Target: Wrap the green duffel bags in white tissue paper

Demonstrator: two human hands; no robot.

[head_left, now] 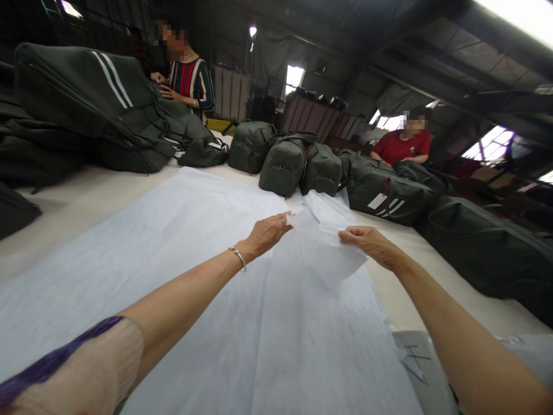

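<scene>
Well, left hand (268, 235): bare, a silver cuff bracelet (237, 258) at its wrist, pinching the left corner of a thin, translucent white sheet (324, 248) between thumb and fingers.
Right hand (365, 239): also bare, with thumb and fingers closed on the same sheet's right side.
Thin sheet: stretched between the two hands, just short of the bags; I cannot tell whether it is separate from the white folds beyond it.
Underneath: a broad, white, paper-like covering (207, 259), lightly wrinkled, spread over the middle of the table.
Table: a smooth cream tabletop (82, 196), showing on both sides of the covering.
Bags: rounded dark green bags (283, 164) in a row along the far side; a large dark green bag (56, 92) with two white stripes at the left.
Co-workers: one person in a multicoloured striped top (190, 83) beyond the left bags, another in a red top (406, 147) at the right.
Room: dim, beneath a dark sloping ceiling (415, 63), with daylight in a small bright window (294, 78).
</scene>
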